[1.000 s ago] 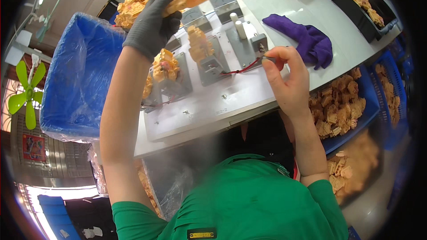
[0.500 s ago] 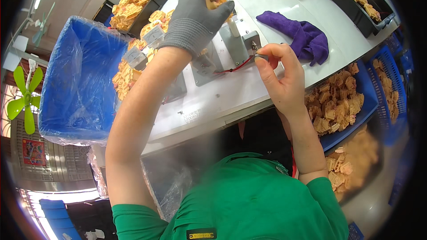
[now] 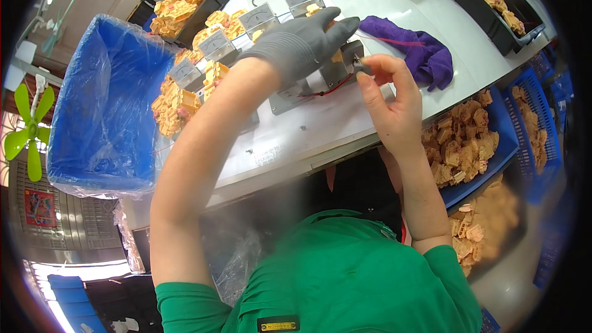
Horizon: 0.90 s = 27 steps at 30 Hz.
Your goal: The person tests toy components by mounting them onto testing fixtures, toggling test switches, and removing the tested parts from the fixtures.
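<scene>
While the orange plastic part [image 3: 314, 10] is mostly hidden beneath the gloved left hand [image 3: 303, 44], the right hand [image 3: 396, 97] is held at the toggle switch [image 3: 356, 60]; neither grip is clear. Switching seems in hand; steadiness is needed next.

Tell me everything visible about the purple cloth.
The purple cloth is one deep-purple piece, soft and fabric-like, with no print that I can make out. It lies crumpled, unfolded, on the white table: a narrower end near the gloved left hand, a wider, bunched end beside the bare right hand. Neither hand holds it; whether either brushes it isn't clear. A thin reddish line crosses its upper part in view; I can't tell if that touches.
</scene>
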Each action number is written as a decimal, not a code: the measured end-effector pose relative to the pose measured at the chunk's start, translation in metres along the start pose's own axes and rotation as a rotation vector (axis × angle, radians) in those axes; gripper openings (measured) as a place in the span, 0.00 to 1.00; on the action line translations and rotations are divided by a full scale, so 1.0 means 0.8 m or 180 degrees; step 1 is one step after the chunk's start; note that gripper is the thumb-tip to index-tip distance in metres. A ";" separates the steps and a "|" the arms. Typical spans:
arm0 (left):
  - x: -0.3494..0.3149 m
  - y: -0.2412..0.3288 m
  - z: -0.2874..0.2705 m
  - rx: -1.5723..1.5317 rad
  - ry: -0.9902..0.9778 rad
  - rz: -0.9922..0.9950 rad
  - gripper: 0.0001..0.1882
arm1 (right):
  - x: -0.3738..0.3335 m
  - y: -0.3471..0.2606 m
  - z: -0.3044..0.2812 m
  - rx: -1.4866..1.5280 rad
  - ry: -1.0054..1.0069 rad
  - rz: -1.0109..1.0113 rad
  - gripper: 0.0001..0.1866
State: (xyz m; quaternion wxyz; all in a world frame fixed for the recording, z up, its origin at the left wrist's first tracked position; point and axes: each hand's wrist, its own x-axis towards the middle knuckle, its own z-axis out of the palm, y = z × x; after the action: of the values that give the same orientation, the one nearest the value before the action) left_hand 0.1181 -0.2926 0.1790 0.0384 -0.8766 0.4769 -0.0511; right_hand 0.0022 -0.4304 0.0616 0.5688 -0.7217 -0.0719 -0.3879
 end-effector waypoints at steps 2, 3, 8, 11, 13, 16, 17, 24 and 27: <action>-0.020 -0.013 -0.023 0.0790 0.0242 0.0407 0.25 | 0.002 0.003 0.000 -0.0062 0.0279 -0.0132 0.17; -0.034 -0.015 -0.030 -0.0552 0.0727 -0.0358 0.24 | 0.001 0.005 0.000 -0.0091 0.0408 -0.0192 0.19; -0.157 -0.035 -0.052 -0.2097 0.2251 -0.1242 0.23 | -0.003 0.009 0.000 -0.0093 0.0364 -0.0048 0.22; -0.246 -0.067 -0.029 -0.1865 0.2908 -0.1887 0.23 | -0.005 0.009 -0.001 -0.0176 0.0347 -0.0061 0.22; -0.305 -0.094 -0.012 -0.2212 0.3304 -0.2469 0.23 | -0.005 0.008 0.000 -0.0193 0.0342 -0.0027 0.21; -0.368 -0.142 0.023 -0.2575 0.3879 -0.3079 0.22 | -0.004 0.008 0.001 -0.0214 0.0363 0.0024 0.20; -0.382 -0.152 0.040 -0.2636 0.4137 -0.3366 0.22 | -0.005 0.007 0.002 -0.0232 0.0385 0.0055 0.20; -0.365 -0.222 0.143 -0.3590 0.4517 -0.3104 0.20 | -0.010 0.006 0.005 -0.0073 0.0478 0.0480 0.09; -0.329 -0.254 0.167 -0.3522 0.4678 -0.3179 0.19 | -0.013 0.002 0.003 -0.0103 0.0332 0.0759 0.06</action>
State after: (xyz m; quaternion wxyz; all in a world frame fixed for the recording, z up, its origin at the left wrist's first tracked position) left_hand 0.1623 0.0409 0.0560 -0.6929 -0.6223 -0.0767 -0.3560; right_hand -0.0028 -0.4250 0.0535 0.6021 -0.7131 0.0504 -0.3556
